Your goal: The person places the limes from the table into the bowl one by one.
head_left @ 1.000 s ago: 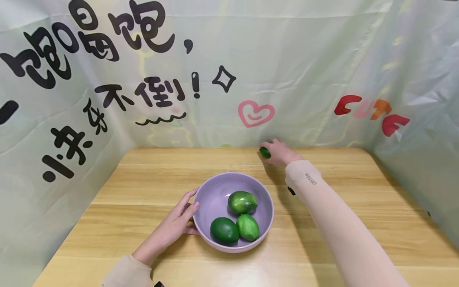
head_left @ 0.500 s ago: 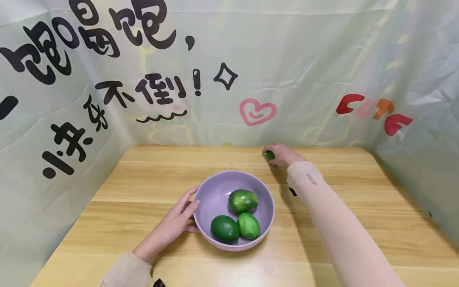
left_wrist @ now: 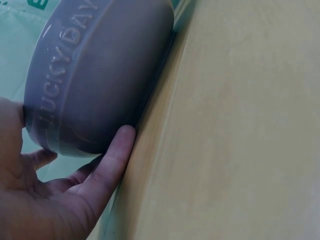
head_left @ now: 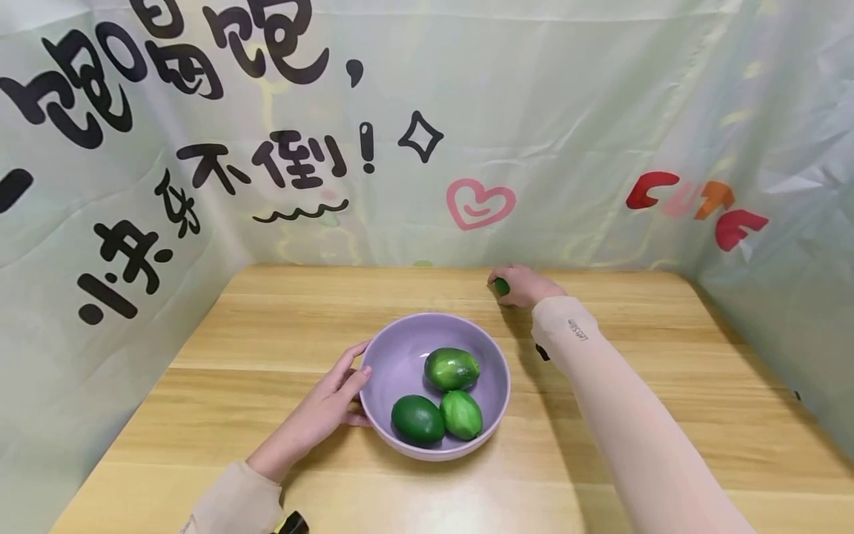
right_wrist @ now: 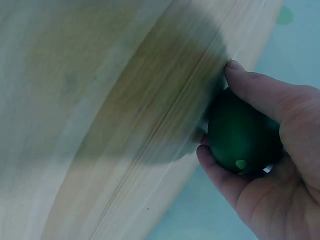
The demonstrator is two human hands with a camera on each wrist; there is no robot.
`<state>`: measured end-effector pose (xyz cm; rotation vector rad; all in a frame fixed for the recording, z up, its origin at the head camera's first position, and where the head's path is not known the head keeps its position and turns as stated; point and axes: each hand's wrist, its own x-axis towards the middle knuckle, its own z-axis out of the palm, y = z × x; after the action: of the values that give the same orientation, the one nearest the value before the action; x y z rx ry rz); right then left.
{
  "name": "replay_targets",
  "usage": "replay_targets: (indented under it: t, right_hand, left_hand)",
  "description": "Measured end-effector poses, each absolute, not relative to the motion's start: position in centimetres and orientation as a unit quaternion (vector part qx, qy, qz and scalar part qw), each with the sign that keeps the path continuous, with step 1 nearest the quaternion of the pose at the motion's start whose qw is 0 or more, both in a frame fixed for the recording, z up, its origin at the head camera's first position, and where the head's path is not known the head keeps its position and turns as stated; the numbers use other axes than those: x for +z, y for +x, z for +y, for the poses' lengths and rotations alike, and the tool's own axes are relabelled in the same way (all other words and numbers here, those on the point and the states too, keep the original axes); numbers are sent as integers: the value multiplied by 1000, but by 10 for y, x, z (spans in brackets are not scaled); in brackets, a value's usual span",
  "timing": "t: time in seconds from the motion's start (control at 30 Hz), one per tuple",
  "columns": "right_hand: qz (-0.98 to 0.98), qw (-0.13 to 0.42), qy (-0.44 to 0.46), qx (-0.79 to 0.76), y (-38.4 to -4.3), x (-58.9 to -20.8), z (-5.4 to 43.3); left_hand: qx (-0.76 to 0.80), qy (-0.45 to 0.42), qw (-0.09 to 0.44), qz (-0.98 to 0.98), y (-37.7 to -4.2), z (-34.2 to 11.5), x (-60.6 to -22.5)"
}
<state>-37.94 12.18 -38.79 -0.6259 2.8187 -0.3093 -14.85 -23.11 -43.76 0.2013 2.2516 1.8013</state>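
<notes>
A purple bowl (head_left: pixel 434 449) stands on the table, holding a dark green avocado (head_left: pixel 417 420), a glossy green fruit (head_left: pixel 451 368) and a lighter ribbed green fruit (head_left: pixel 461 414). My left hand (head_left: pixel 330 400) grips its left side, thumb at the rim and fingers against the outer wall. In the left wrist view, a fingertip reaches low on the bowl (left_wrist: pixel 112 75), near the tabletop. My right hand (head_left: pixel 527 285) holds another dark green avocado (right_wrist: pixel 245 132) at the table's back edge. Thumb and fingers wrap it, and its pale stem spot shows in the right wrist view.
The wooden table (head_left: pixel 287 326) has a pale printed curtain (head_left: pixel 567 133) behind it and along both sides. The right arm's sleeve (head_left: pixel 627 400) stretches over the table's right half, casting a shadow beside the bowl.
My right hand and the avocado in it have moved slightly toward me and to the right, from the back edge. The left hand and the bowl stay in place.
</notes>
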Motion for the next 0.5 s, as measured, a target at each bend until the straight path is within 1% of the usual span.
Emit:
replay_targets:
  t: [0.23, 0.5]
  right_hand:
    - [962, 106, -226, -114, -375, -384, 121]
    - [960, 95, -233, -125, -366, -388, 124]
  left_hand:
    - [620, 58, 120, 773, -147, -230, -437]
    - [620, 73, 125, 772, -147, -230, -436]
